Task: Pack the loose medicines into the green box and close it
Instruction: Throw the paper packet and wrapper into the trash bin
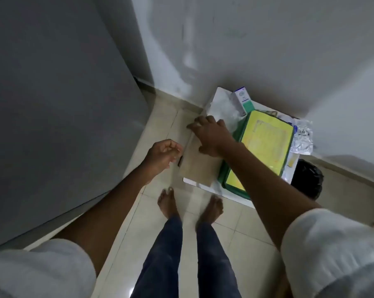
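The green box (235, 137) with a yellow lid (265, 143) on top lies on a small white table (237, 197) in the room's corner. A brown paper packet (197, 166) lies to the left of the box. My right hand (211, 135) rests palm down on the packet, with its fingers curled over the far edge. My left hand (163, 153) hovers at the packet's left edge, fingers curled, with nothing clearly in them. A white and green medicine carton (243, 100) stands behind the box. A silver blister strip (303, 139) lies to the right of the box.
A tall grey appliance (63, 104) fills the left side. White walls close in behind and to the right of the table. A black bin (308, 179) stands on the floor right of the table. My bare feet (168, 203) stand on the tiled floor just before the table.
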